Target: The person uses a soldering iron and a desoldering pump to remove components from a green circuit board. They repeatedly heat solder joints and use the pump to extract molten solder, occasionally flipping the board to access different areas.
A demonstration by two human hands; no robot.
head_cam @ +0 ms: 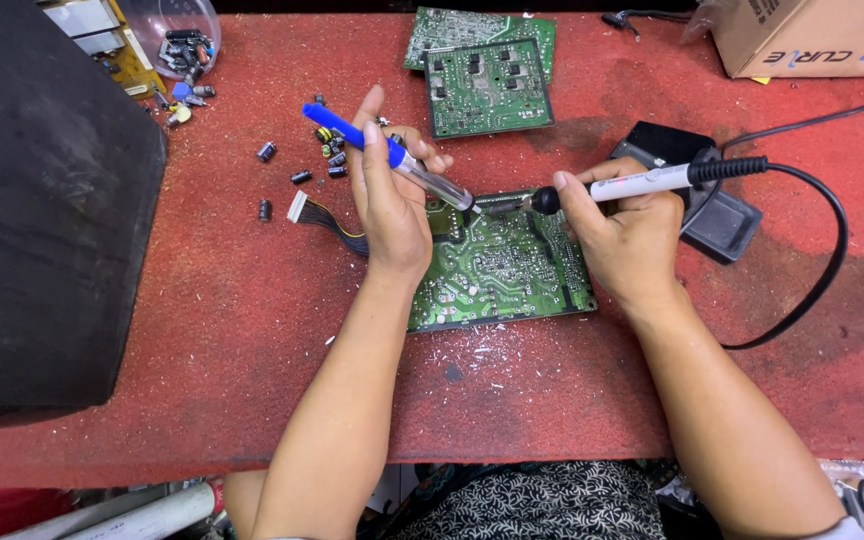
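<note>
Desoldering on the red bench mat (202, 330): big black box (42, 200) at left, cardboard carton (812, 40) far right, two spare boards (487, 85) stacked far centre. Working circuit board (497, 265) lies solder side up, centre, between the wrists. Left hand (387, 200) has fingers wrapped round a blue-and-clear solder sucker (392, 155), thumb up near the plunger, nozzle angled down at the board's far edge. Right hand (627, 230) is closed pen-style on a white soldering iron (652, 182), tip just beside the nozzle; contact with the joint I can't tell. I'd judge best practice: heat until solder flows, keep the nozzle tight beside it, fire at once. Watch the cable (832, 250). Loose capacitors (297, 165) sit far left.
</note>
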